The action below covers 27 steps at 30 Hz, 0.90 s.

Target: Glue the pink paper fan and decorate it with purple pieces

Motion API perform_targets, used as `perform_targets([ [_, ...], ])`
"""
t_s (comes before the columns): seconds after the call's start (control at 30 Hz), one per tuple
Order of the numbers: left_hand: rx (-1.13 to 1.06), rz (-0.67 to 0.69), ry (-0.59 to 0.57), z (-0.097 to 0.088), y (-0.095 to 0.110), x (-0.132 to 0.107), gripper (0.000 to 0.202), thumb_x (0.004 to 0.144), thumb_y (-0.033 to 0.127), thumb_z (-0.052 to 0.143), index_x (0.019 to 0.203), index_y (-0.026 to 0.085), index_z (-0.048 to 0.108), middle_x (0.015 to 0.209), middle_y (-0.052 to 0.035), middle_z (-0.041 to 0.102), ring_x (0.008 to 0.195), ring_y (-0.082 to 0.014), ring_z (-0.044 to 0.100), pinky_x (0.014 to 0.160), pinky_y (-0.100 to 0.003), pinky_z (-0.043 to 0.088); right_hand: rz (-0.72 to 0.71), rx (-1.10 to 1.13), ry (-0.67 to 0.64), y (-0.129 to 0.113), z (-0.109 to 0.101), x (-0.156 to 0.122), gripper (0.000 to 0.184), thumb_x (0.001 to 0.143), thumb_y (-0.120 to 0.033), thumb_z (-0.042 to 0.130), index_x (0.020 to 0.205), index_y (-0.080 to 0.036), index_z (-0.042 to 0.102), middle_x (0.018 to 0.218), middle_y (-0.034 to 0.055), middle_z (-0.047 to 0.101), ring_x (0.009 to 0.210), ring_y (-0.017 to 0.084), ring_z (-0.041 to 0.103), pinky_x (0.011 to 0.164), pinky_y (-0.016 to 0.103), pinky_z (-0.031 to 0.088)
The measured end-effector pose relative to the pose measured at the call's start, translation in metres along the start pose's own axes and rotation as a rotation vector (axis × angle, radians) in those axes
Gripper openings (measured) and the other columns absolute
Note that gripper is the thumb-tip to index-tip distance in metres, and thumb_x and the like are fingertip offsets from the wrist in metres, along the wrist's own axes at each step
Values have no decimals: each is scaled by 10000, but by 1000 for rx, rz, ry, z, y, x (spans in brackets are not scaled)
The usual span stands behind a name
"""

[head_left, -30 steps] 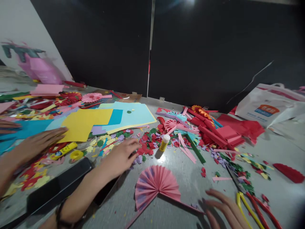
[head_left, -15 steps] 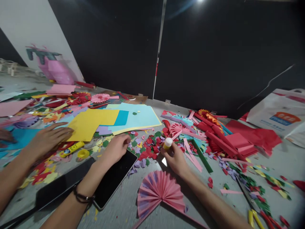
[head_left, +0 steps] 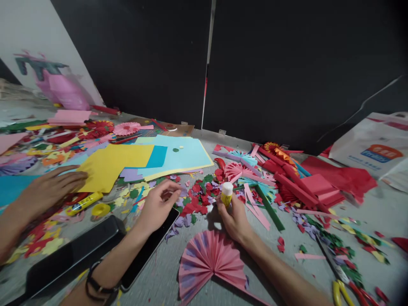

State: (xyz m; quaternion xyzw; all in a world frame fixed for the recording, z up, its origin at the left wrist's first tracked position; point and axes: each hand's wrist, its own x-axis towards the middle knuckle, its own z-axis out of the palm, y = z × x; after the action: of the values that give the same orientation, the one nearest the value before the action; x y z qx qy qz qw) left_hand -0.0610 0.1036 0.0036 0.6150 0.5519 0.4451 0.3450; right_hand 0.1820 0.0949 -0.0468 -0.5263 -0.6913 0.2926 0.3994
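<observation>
My right hand (head_left: 234,216) grips a glue stick (head_left: 227,194) with a white cap, held upright over the table. Below it lies a pink pleated paper fan (head_left: 212,263) with purple patches. My left hand (head_left: 159,206), with a dark bracelet at the wrist, is above a black tablet-like device (head_left: 145,253). Its thumb and fingers pinch a small purple paper piece (head_left: 183,191), slightly blurred. Beside that hand spreads a heap of red, green and purple paper cut-outs (head_left: 197,199).
Another person's hand (head_left: 52,185) rests by yellow paper (head_left: 105,168). A black case (head_left: 75,259), yellow tube (head_left: 84,203) and tape roll (head_left: 100,210) lie left. Scissors (head_left: 333,259), red paper (head_left: 341,174) and a white bag (head_left: 369,144) are right. A pink spray bottle (head_left: 65,89) stands back left.
My left hand has lifted off the cut-outs, and a purple paper piece now shows at its fingertips. The glue stick stands a little more upright in my right hand. The view has shifted slightly.
</observation>
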Motion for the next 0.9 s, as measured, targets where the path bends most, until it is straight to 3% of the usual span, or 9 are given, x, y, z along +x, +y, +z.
perform_targets([
  [0.07, -70, -44, -22, 8, 2, -5, 127, 862, 326, 656, 882, 208, 697, 802, -21, 708, 712, -184, 674, 671, -304, 550, -48, -49, -32, -3, 0, -4, 70, 876, -286, 510, 854, -234, 468, 759, 10, 565, 666, 182, 517, 631, 308, 397],
  [0.2, -213, -115, -16, 23, 0, -13, 193, 836, 373, 707, 903, 192, 704, 863, -38, 732, 792, -205, 708, 702, -328, 596, -118, -112, -118, -6, 1, -8, 125, 788, -218, 541, 825, -248, 426, 743, -3, 538, 654, 181, 485, 629, 310, 348],
  [0.57, -367, -169, 89, 31, -6, -15, 265, 748, 353, 804, 914, 202, 663, 891, -31, 752, 909, -200, 731, 845, -316, 583, -207, -33, -379, -9, -8, -6, 86, 907, -273, 569, 957, -220, 525, 755, -33, 539, 638, 147, 460, 597, 280, 309],
  [0.9, -319, -98, 34, 33, -3, -20, 271, 782, 323, 759, 1007, 197, 677, 898, -47, 792, 897, -228, 758, 845, -348, 603, -185, -9, -408, -2, -2, -1, 108, 924, -317, 551, 935, -213, 523, 743, -36, 518, 623, 133, 432, 577, 267, 295],
])
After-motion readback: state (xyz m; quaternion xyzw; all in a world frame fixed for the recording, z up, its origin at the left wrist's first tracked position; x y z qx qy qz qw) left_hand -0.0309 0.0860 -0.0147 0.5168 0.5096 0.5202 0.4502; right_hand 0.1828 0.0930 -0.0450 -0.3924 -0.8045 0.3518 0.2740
